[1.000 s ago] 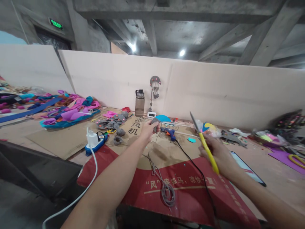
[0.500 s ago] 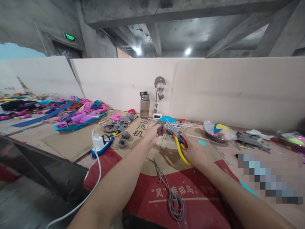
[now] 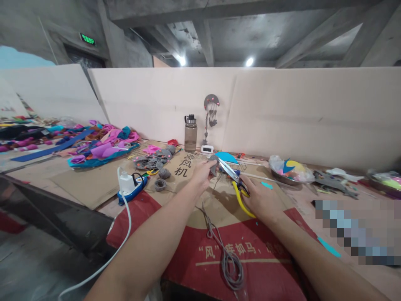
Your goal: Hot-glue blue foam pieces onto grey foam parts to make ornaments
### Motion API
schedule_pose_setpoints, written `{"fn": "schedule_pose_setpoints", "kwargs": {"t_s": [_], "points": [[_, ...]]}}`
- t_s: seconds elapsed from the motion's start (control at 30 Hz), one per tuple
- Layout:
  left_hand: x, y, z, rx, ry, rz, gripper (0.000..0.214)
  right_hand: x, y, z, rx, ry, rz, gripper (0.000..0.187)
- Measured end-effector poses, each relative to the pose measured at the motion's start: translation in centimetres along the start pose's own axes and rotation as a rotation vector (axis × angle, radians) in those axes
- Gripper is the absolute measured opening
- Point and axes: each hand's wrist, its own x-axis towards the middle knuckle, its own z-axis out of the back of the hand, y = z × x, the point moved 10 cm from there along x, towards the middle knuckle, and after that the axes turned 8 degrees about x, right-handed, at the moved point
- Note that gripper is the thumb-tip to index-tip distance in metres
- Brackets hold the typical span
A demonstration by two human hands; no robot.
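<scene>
Above the cardboard, my left hand (image 3: 203, 172) pinches a small grey felt piece (image 3: 213, 166). My right hand (image 3: 255, 193) is closed on scissors with yellow handles (image 3: 238, 200). The scissor blades (image 3: 227, 169) point up and left, with their tips at the felt piece; whether they touch it I cannot tell. Below my hands, grey cord (image 3: 232, 267) lies in a loose coil on the red printed part of the cardboard (image 3: 250, 278), and a strand of it runs up toward my left hand.
Left of my hands are a grey yarn ball (image 3: 164, 173), a yarn coil (image 3: 160, 185), grey felt pieces (image 3: 153, 161) and a blue power strip (image 3: 133, 193). Behind stand a water bottle (image 3: 191, 136) and small clock (image 3: 207, 149). A bowl (image 3: 288, 179) is at right.
The scissors have turned a little, their blades now lying flatter and closer to the felt piece. The view has shifted slightly. Both hands keep their holds.
</scene>
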Motion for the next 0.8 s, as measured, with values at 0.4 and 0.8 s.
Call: {"fn": "schedule_pose_setpoints", "kwargs": {"t_s": [0.4, 0.8], "points": [[-0.11, 0.04, 0.08, 0.012, -0.022, 0.005, 0.004, -0.05, 0.06, 0.03, -0.041, 0.027, -0.035, 0.043], [-0.27, 0.03, 0.03, 0.030, -0.019, -0.016, 0.006, -0.18, 0.13, -0.24, -0.083, 0.020, 0.005, 0.043]]}}
